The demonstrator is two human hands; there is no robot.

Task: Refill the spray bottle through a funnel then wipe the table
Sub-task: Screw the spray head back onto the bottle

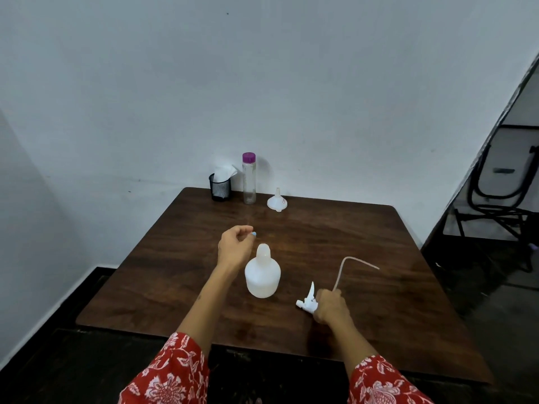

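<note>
1. The right hand (331, 306), at 5 o'clock on the dark wood-grain table (393, 316), curls around the white plastic spray head (306, 301); its thin, bent dip tube (348, 268) arcs away toward 2 o'clock.
2. The spray bottle (262, 275) stands upright near the table's centre, uncapped: squat, rounded, translucent white plastic with a narrow neck. Whether it holds any liquid cannot be told.
3. The left hand (234, 243) hovers just beside the bottle's neck at 10 o'clock, fingers loosely curled, holding nothing.
4. A small white funnel (277, 201) sits mouth-down, spout up, at 12 o'clock near the far edge.
5. Left of it stands a tall clear cylinder bottle (249, 179) with a purple cap; it looks nearly empty.
6. At 11 o'clock, a black mesh cup (220, 188) holds crumpled white tissue (224, 170).
</note>
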